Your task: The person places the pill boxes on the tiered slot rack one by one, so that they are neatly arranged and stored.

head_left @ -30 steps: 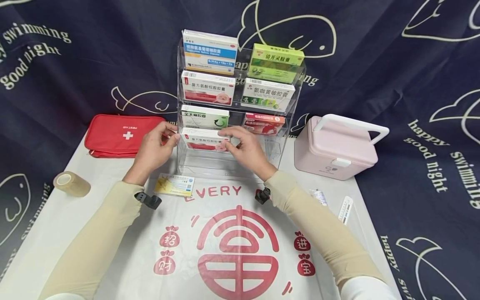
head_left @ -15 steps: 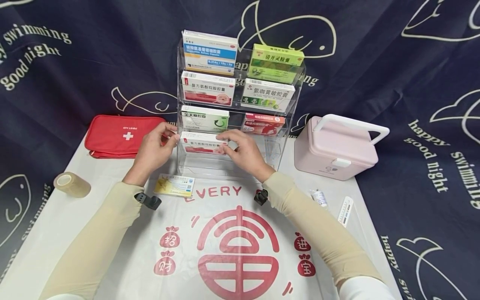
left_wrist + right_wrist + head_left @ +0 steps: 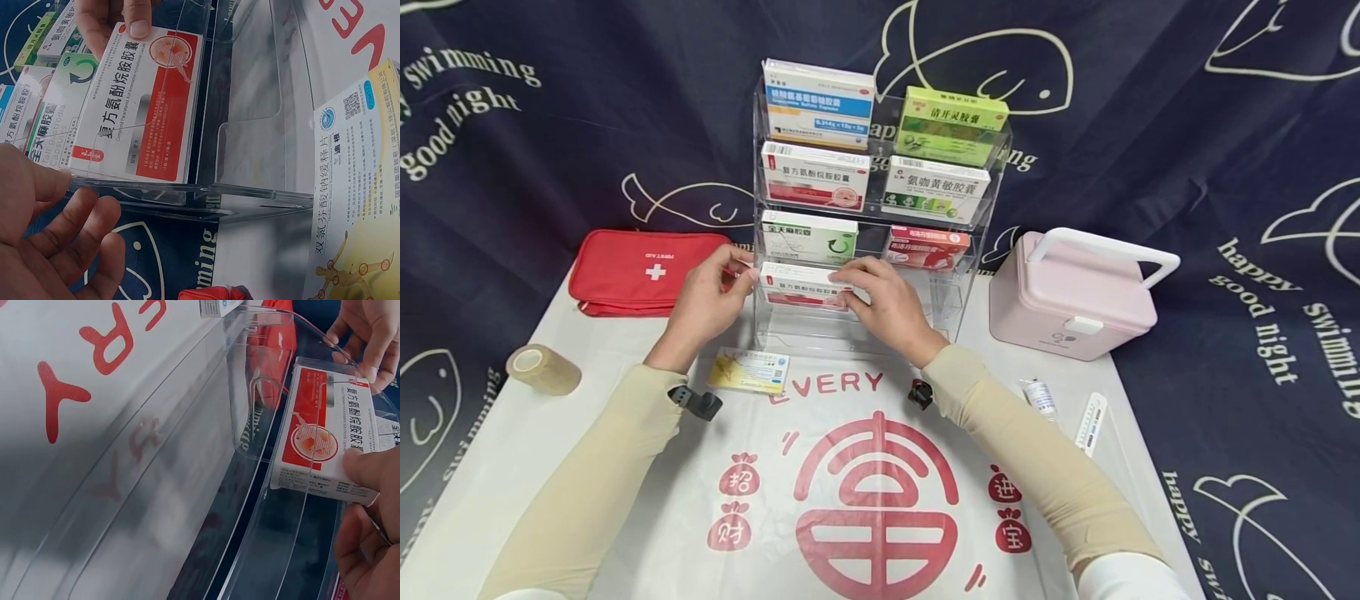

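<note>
The right hand (image 3: 887,304) hides one end of the red-and-white cardboard medicine box (image 3: 805,287); its small print is illegible.

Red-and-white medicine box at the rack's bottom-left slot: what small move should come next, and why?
Probably let go: the red-and-white box already sits behind the clear rack lip, the right hand pinches its end, and the left hand rests on the rack's side.
</note>
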Action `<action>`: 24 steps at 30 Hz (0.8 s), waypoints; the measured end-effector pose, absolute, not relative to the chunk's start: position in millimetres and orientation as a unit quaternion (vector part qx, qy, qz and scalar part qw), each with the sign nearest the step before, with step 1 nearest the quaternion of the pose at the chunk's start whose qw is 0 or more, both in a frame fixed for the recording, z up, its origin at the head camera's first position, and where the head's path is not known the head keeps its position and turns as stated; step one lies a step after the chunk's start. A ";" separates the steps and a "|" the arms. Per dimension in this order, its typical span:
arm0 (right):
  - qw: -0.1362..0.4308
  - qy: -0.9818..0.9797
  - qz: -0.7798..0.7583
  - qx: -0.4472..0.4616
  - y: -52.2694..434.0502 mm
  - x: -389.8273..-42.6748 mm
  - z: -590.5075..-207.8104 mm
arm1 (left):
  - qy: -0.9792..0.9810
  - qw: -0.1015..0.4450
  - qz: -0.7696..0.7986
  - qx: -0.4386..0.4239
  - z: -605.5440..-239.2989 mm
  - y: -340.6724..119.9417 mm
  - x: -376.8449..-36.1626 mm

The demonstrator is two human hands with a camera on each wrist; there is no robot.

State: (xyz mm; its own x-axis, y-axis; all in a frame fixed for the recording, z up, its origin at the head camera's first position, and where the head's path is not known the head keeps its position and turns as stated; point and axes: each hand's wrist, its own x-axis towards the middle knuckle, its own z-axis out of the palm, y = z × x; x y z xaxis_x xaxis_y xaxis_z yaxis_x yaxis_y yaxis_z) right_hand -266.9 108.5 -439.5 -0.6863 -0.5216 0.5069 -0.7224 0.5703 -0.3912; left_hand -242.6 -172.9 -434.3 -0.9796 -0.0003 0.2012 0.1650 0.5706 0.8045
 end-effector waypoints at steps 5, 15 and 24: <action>0.173 -0.867 0.288 0.368 107.7 -267.3 -439.3 | -0.879 0.096 -0.464 -0.051 -435.9 -173.6 -242.6; 0.216 -0.870 0.225 0.382 107.2 -260.0 -436.9 | -0.880 0.095 -0.462 -0.052 -435.1 -173.2 -243.8; 0.177 -0.849 0.223 0.445 105.0 -230.9 -442.6 | -0.883 0.084 -0.459 -0.050 -433.1 -173.4 -241.8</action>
State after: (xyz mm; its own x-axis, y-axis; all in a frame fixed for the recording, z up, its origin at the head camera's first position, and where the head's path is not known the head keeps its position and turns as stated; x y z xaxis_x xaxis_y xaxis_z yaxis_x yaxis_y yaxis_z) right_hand -230.9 105.0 -442.6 -0.5411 -0.6768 0.4992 -0.8348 0.5040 -0.2217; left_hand -241.8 -173.4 -433.1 -0.9810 0.0124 0.1938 0.1656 0.5745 0.8016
